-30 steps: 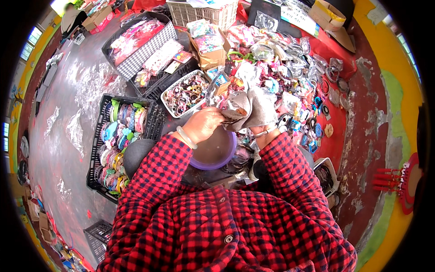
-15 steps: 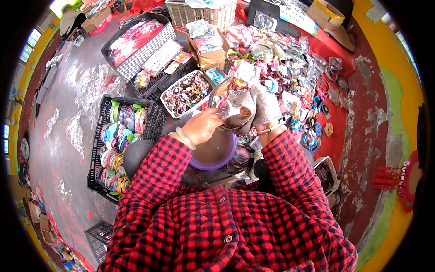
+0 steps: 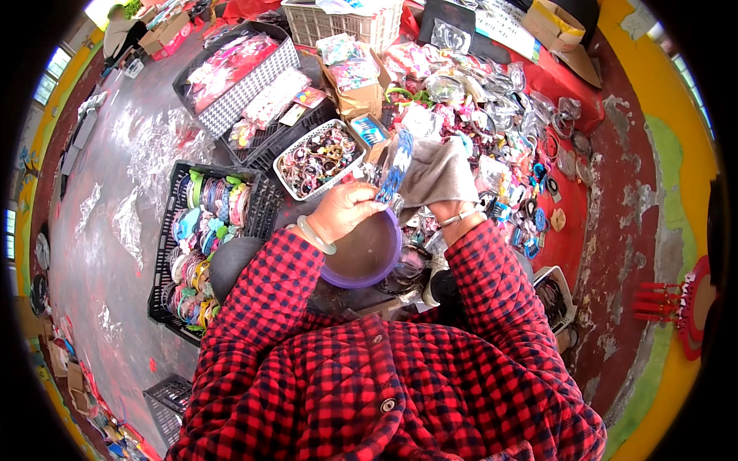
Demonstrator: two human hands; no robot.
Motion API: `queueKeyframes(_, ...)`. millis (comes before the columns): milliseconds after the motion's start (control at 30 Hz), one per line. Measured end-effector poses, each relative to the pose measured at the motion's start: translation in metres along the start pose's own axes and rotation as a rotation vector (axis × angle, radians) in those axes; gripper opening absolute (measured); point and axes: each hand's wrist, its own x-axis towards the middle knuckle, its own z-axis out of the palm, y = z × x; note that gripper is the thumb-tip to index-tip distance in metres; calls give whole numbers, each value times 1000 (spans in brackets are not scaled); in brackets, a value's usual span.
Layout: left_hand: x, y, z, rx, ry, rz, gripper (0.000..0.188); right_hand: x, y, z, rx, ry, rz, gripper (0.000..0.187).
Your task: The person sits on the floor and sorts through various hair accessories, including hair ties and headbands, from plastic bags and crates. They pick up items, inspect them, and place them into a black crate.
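My left hand (image 3: pixel 344 213) pinches the lower end of a blue and white patterned headband (image 3: pixel 397 167), which stands up from the fingertips. A grey-brown cloth (image 3: pixel 438 173) is draped over the fingers of my right hand (image 3: pixel 455 210) and gripped there. The cloth lies against the right side of the headband. Below both hands sits a purple-rimmed basin (image 3: pixel 396 257) holding murky, brownish water. How my right fingers sit under the cloth is hidden.
A black crate (image 3: pixel 165 284) of colourful headbands stands at left. Ahead is a white basket (image 3: pixel 355 167) of hair ties, beside a cardboard box (image 3: pixel 361 101). A heap of packaged hair accessories (image 3: pixel 492 115) covers the red cloth at right. Someone sits far left (image 3: pixel 117 34).
The cloth was bunched around an item between my hands; it now hangs flatter on my right hand. The blue headband has come into plain view in my left fingers.
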Motion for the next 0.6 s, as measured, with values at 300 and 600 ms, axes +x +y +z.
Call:
queueKeyframes(300,3,11,11,260,43,-26,18,-1,43,5,-232,-205,168,31)
queueKeyframes(600,8,-8,-8,-746,433,-488,38,-20,46,5,-981,-234,5,25)
